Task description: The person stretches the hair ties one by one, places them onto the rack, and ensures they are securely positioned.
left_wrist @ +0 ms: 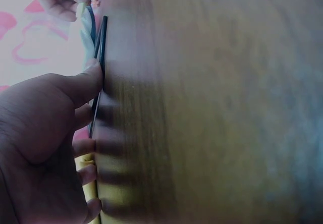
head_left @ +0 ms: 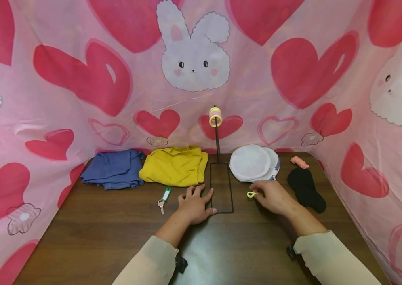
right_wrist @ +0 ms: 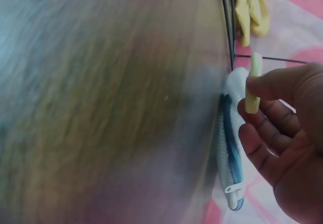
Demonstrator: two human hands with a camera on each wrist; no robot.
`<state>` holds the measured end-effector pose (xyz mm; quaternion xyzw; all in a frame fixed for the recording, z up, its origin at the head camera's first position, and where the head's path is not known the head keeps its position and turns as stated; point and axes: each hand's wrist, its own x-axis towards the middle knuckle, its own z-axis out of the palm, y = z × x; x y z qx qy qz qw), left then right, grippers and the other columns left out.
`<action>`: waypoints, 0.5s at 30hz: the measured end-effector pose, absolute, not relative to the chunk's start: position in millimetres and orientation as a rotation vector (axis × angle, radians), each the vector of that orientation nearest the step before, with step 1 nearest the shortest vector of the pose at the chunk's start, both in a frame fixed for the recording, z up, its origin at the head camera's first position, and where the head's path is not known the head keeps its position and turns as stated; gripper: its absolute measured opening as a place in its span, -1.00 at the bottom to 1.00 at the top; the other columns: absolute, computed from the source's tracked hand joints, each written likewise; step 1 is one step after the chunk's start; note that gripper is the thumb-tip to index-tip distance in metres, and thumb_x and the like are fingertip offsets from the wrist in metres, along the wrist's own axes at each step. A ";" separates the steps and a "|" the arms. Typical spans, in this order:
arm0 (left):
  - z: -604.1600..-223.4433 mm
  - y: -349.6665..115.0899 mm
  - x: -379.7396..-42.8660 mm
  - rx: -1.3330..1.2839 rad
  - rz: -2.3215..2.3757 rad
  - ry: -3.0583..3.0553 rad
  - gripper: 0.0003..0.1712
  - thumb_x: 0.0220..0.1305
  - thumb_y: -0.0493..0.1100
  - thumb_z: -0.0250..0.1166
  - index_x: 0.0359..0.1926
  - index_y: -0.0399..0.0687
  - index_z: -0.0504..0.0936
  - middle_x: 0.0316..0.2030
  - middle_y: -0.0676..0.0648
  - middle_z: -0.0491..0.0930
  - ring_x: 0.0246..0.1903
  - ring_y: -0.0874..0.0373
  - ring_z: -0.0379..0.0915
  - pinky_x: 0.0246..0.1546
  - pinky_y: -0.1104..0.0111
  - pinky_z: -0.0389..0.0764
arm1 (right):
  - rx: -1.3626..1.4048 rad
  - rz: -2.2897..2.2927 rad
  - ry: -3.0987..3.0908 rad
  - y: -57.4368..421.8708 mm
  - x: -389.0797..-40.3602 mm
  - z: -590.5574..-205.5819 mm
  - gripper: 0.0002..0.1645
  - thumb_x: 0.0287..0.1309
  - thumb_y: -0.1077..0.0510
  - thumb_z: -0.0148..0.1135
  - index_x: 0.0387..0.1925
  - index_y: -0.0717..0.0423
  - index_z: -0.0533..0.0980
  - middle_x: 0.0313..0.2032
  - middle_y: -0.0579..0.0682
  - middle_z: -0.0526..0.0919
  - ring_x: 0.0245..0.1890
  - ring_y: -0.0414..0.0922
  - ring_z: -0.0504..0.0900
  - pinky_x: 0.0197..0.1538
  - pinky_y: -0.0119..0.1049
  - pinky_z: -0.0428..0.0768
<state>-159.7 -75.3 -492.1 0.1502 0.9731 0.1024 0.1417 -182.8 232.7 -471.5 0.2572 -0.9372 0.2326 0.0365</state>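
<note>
My left hand (head_left: 194, 206) lies with spread fingers at the left side of a black wire stand (head_left: 231, 186), its thumb against the frame's near left corner. In the left wrist view the thumb (left_wrist: 90, 82) meets the dark bar, and the other fingertips reach the tabletop. Right of the stand, my right hand (head_left: 275, 196) pinches a pale yellow hair tie (right_wrist: 256, 65) between thumb and fingers, raised over the table. Several yellow and pink hair ties (head_left: 215, 112) hang together near the top of the stand's post (head_left: 217, 140).
Along the back of the brown table (head_left: 115, 237) lie folded blue cloth (head_left: 115, 168), folded yellow cloth (head_left: 174, 166) and white round mesh bags (head_left: 250, 163). A key with a green tag (head_left: 165, 194) is left of my left hand. Coral cord (head_left: 299, 162) and a black eye mask (head_left: 304, 186) lie at the right.
</note>
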 end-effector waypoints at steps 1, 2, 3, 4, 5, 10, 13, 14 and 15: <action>-492.2 -75.3 -159.7 0.434 0.298 2.809 -0.13 0.41 0.45 0.12 0.63 0.43 0.14 0.63 -0.02 -0.04 0.52 -0.19 -0.11 0.26 -0.29 0.12 | 0.795 0.714 -2.862 231.8 -182.1 -470.4 -0.74 0.13 0.35 0.42 -0.12 0.11 0.72 -0.27 -0.12 0.76 -0.22 -0.13 0.70 -0.08 -0.03 0.64; -492.3 -75.2 -159.7 0.435 0.299 2.810 -0.13 0.41 0.45 0.12 0.63 0.42 0.14 0.63 -0.02 -0.04 0.52 -0.19 -0.10 0.26 -0.29 0.12 | 0.797 0.714 -2.847 230.8 -181.2 -469.3 -0.73 0.13 0.36 0.41 -0.11 0.11 0.72 -0.25 -0.11 0.77 -0.21 -0.12 0.71 -0.07 -0.03 0.64; -492.5 -75.2 -159.8 0.436 0.300 2.811 -0.13 0.41 0.45 0.12 0.63 0.42 0.14 0.63 -0.02 -0.04 0.52 -0.19 -0.10 0.25 -0.29 0.12 | 0.801 0.715 -2.830 229.8 -180.4 -468.1 -0.73 0.13 0.36 0.41 -0.11 0.11 0.72 -0.24 -0.10 0.77 -0.20 -0.10 0.72 -0.06 -0.02 0.64; -492.7 -75.2 -159.9 0.436 0.301 2.812 -0.13 0.41 0.45 0.12 0.63 0.42 0.14 0.63 -0.02 -0.04 0.52 -0.19 -0.10 0.25 -0.29 0.12 | 0.804 0.724 -2.814 228.8 -179.7 -466.8 -0.73 0.14 0.36 0.41 -0.11 0.11 0.73 -0.23 -0.09 0.78 -0.18 -0.10 0.72 -0.05 -0.02 0.64; -493.0 -75.2 -160.1 0.435 0.301 2.812 -0.13 0.41 0.45 0.12 0.63 0.43 0.14 0.63 -0.02 -0.04 0.52 -0.19 -0.10 0.25 -0.29 0.12 | 0.810 0.729 -2.796 227.6 -179.1 -465.6 -0.73 0.14 0.36 0.42 -0.11 0.12 0.73 -0.21 -0.08 0.78 -0.17 -0.09 0.73 -0.04 -0.01 0.64; -494.7 -75.6 -160.9 0.428 0.300 2.810 -0.13 0.41 0.46 0.12 0.63 0.45 0.13 0.63 -0.01 -0.04 0.52 -0.19 -0.11 0.26 -0.29 0.11 | 0.827 0.752 -2.698 219.5 -177.1 -456.8 -0.75 0.13 0.37 0.44 -0.13 0.13 0.75 -0.20 -0.07 0.80 -0.15 -0.09 0.74 -0.04 -0.03 0.66; -494.9 -76.1 -160.8 0.430 0.301 2.808 -0.13 0.41 0.46 0.11 0.63 0.45 0.12 0.63 -0.01 -0.04 0.52 -0.19 -0.11 0.26 -0.29 0.11 | 0.838 0.759 -2.627 214.3 -176.1 -450.0 -0.75 0.11 0.36 0.47 -0.15 0.12 0.76 -0.20 -0.07 0.80 -0.16 -0.10 0.74 -0.06 -0.05 0.68; -494.6 -76.1 -160.6 0.431 0.302 2.808 -0.13 0.41 0.46 0.12 0.63 0.44 0.13 0.63 -0.02 -0.04 0.52 -0.19 -0.11 0.26 -0.28 0.11 | 0.844 0.763 -2.601 212.5 -175.8 -447.6 -0.74 0.10 0.36 0.48 -0.14 0.11 0.76 -0.20 -0.06 0.80 -0.16 -0.10 0.74 -0.06 -0.06 0.68; -494.4 -76.2 -160.5 0.432 0.303 2.808 -0.13 0.41 0.45 0.11 0.63 0.44 0.12 0.63 -0.02 -0.04 0.52 -0.19 -0.11 0.26 -0.28 0.11 | 0.851 0.763 -2.574 210.8 -175.6 -445.5 -0.73 0.09 0.36 0.49 -0.14 0.10 0.76 -0.20 -0.06 0.80 -0.16 -0.11 0.74 -0.07 -0.07 0.68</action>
